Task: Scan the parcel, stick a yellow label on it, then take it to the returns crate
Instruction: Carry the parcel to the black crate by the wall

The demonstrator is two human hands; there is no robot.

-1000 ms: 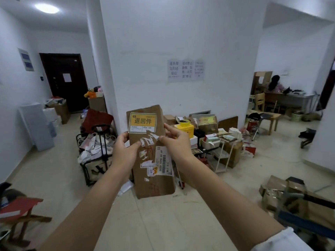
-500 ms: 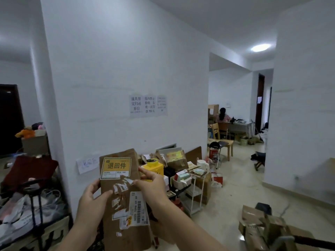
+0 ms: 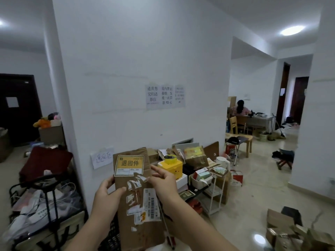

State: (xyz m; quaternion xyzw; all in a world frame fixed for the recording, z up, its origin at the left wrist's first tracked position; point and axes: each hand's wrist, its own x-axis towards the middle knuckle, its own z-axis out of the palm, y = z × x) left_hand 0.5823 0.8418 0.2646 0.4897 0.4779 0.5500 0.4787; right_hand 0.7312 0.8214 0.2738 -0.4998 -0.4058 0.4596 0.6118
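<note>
Clutter crowds the floor along the white wall (image 3: 145, 51) ahead of you. Your left hand (image 3: 107, 198) and right hand (image 3: 164, 183) pinch the parcel (image 3: 137, 200) upright between them, yellow label (image 3: 129, 164) already on. Dark mesh below it may be the returns crate; that part is blurred. Walking while watching the label, you could trip on the trolley (image 3: 49, 196).

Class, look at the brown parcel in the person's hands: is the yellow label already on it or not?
On. The yellow label lies flat on the upper face of the parcel, which the left hand and right hand hold upright.
</note>
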